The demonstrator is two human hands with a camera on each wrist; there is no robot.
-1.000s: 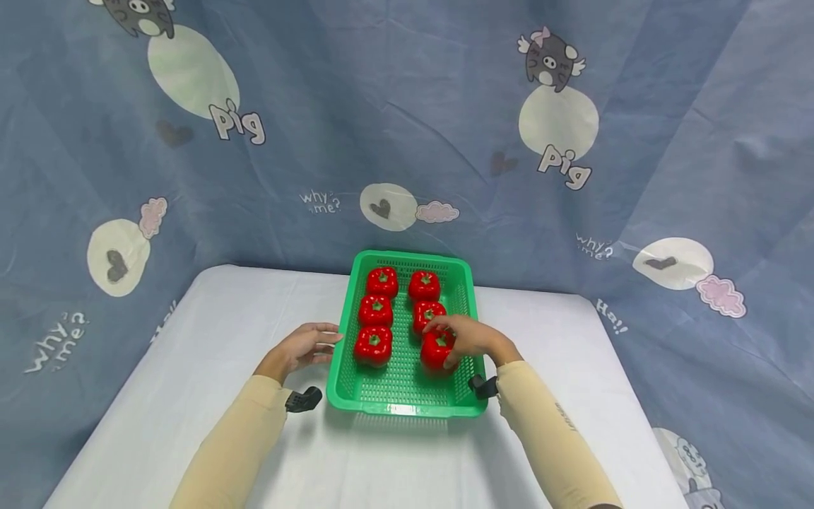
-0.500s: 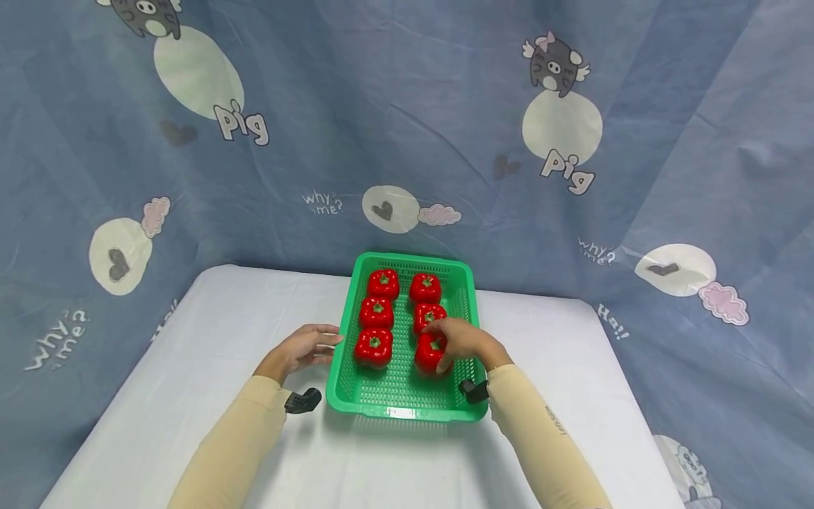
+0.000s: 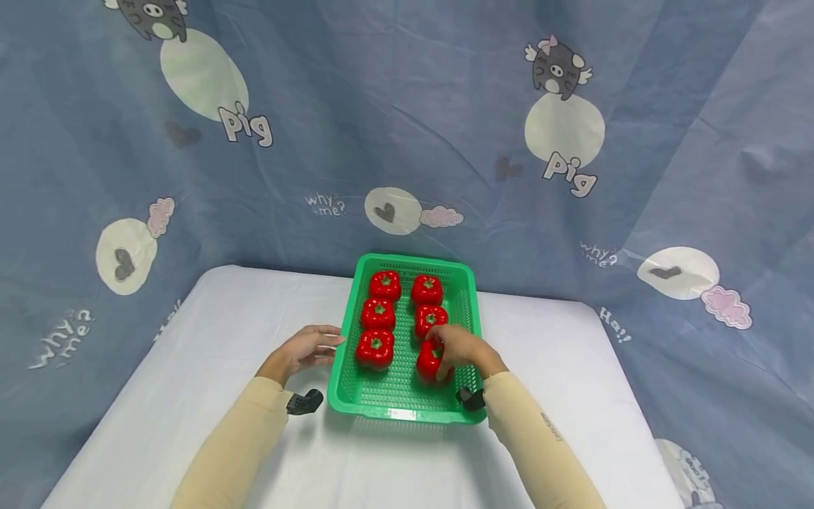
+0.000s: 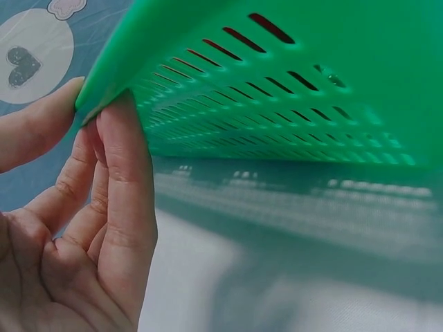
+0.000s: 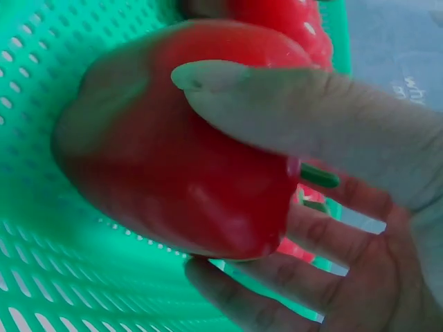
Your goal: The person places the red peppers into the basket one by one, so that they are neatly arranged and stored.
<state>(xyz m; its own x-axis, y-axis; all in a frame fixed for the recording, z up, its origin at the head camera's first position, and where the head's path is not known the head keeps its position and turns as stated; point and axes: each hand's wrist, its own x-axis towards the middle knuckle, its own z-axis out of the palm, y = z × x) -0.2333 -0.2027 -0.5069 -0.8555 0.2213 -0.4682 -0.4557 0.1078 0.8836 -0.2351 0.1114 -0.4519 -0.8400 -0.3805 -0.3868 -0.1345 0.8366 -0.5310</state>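
A green plastic basket (image 3: 407,413) with slotted walls holds several red bell peppers, set in two columns. My right hand (image 3: 467,349) grips the front pepper of the right column, a red bell pepper (image 3: 429,362). In the right wrist view the thumb lies across this pepper (image 5: 187,173), with the other fingers on its far side and its green stem towards the palm. At the basket's left wall, my left hand (image 3: 307,349) pinches the rim. The left wrist view shows the thumb against the rim (image 4: 104,83) and fingers tucked under it.
Three peppers (image 3: 375,349) line the basket's left side; two more (image 3: 431,320) stand behind the held one. A white-covered table (image 3: 267,290) carries the basket. Behind and beside it hangs a blue printed cloth (image 3: 407,127).
My right hand has moved the front right pepper a little left and towards the basket's front. The left hand keeps its place at the rim.
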